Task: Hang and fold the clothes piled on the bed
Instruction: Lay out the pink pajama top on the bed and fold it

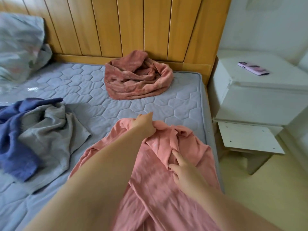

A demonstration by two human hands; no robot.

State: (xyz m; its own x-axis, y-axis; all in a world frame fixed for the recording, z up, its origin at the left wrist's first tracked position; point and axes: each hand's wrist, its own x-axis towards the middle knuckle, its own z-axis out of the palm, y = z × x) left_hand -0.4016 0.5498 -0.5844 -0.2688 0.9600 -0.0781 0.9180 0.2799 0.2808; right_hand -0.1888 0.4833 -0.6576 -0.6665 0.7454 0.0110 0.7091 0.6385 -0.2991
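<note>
A pink garment (160,184) lies spread along the near right side of the bed (93,84). My left hand (145,124) grips its bunched top edge near the collar. My right hand (180,169) rests on the garment's middle, with the index finger pointing at a fold and the thumb out to the side. A grey garment (50,130) and a blue one (15,147) lie crumpled together at the left. A fuzzy dusty-pink garment (136,79) sits heaped by the headboard.
The wooden headboard (133,25) runs across the back. A rumpled pale duvet (18,47) fills the far left corner. Right of the bed stands a white nightstand (260,100) with a phone (253,68) on top. Pale flooring (266,197) shows at the right.
</note>
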